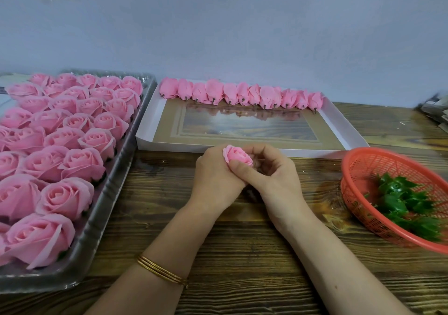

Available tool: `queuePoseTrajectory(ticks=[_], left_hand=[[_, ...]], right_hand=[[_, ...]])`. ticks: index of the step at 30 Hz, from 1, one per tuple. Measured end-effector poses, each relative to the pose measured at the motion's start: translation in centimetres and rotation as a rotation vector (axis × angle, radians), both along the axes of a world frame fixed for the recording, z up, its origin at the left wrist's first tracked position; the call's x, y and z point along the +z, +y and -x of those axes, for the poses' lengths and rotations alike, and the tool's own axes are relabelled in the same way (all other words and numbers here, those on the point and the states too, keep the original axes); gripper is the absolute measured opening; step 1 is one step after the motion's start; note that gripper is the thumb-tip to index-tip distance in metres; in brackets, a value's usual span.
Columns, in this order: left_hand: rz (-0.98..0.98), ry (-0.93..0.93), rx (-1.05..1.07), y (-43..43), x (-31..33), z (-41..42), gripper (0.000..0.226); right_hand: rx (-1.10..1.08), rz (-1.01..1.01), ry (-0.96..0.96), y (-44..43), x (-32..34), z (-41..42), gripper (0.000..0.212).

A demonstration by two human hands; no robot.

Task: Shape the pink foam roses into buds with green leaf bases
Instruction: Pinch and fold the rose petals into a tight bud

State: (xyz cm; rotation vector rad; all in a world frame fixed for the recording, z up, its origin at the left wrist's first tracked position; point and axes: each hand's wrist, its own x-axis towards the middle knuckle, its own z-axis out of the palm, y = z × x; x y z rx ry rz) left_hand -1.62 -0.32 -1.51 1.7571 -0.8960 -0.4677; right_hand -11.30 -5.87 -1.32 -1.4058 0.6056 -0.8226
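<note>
On my remote feed I saw the left hand [215,177] cupping a pink foam rose [237,157] at the middle of the brown wooden table [242,246], while the right hand [272,177] pinched its petals inward, seemingly squeezing it into a bud.

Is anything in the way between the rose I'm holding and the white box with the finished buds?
Nothing visible. The rose, held in the left hand and right hand, is just in front of the white box; only its low front wall lies between, and the floor before the row of buds is bare.
</note>
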Motion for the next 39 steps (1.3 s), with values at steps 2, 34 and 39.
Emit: queuePoseTrajectory(ticks=[2, 34, 39], left_hand=[[-0.017, 0.008, -0.018, 0.0, 0.0, 0.0, 0.014], [-0.037, 0.342, -0.481, 1.1, 1.5, -1.1, 0.018], [-0.089, 0.495, -0.659, 1.5, 1.7, -1.9, 0.024]], right_hand=[[0.005, 0.003, -0.001, -0.1, 0.1, 0.1, 0.025], [0.27, -0.179, -0.096, -1.3, 0.9, 0.8, 0.02], [0.375, -0.188, -0.082, -1.2, 1.3, 1.0, 0.014]])
